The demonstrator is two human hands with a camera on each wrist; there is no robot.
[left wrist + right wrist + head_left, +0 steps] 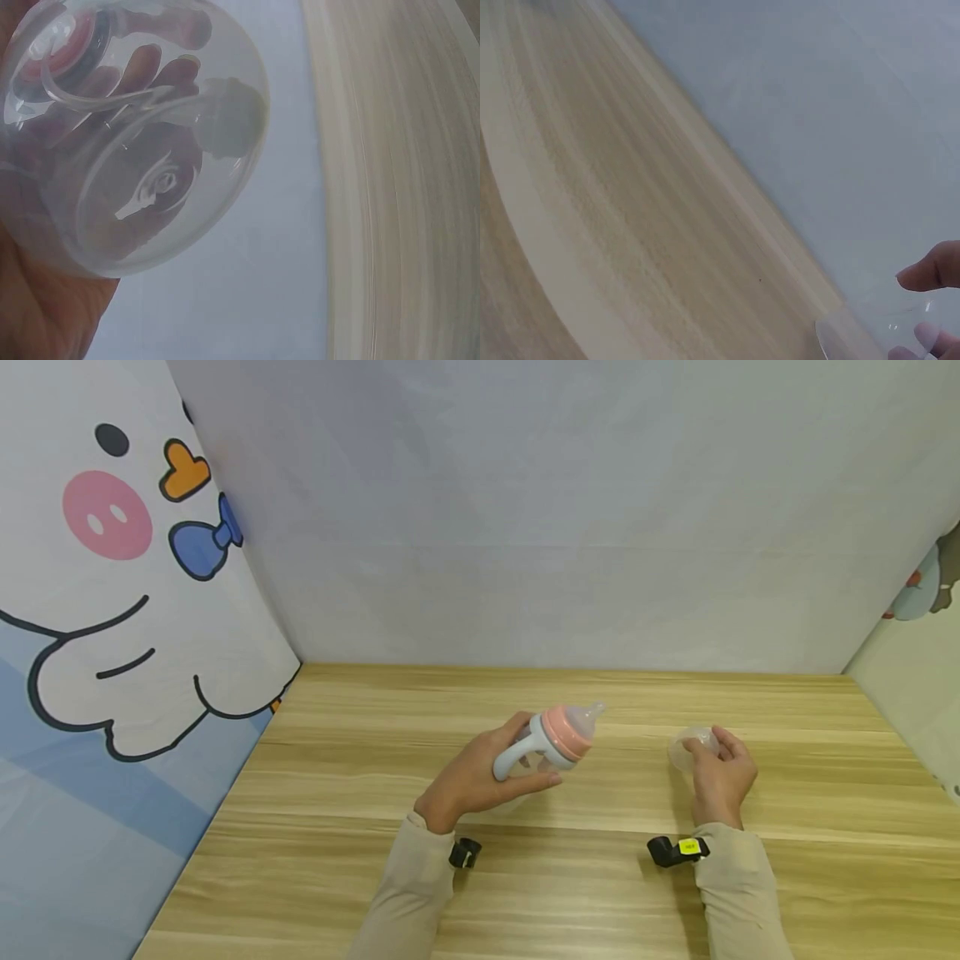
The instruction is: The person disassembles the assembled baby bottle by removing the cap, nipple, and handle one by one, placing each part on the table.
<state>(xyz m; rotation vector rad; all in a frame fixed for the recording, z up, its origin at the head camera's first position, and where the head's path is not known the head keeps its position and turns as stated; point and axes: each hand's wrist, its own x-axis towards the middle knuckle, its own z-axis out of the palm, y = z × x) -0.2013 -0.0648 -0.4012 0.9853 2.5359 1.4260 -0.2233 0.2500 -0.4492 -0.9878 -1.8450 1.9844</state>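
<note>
A baby bottle [566, 737] with a pink collar, pale grey handles and a clear nipple is gripped in my left hand [480, 772]. It tilts above the table, nipple pointing up and to the right. Its transparent base [172, 225] fills much of the left wrist view, where a thin straw shows inside and fingers are visible through the wall. Farther right, my right hand [723, 781] pinches a clear dome-shaped cap [681, 753] between thumb and fingers, apart from the bottle. Only the cap's rim and part of its wall [847, 334] appear in the right wrist view.
Both hands are over a light wood-grain table [585, 893]. A pale grey cloth wall [570, 527] rises along its back edge. Printed cartoon panels [112, 643] border the left side, with another panel at right. Each wrist carries a black camera mount [671, 852].
</note>
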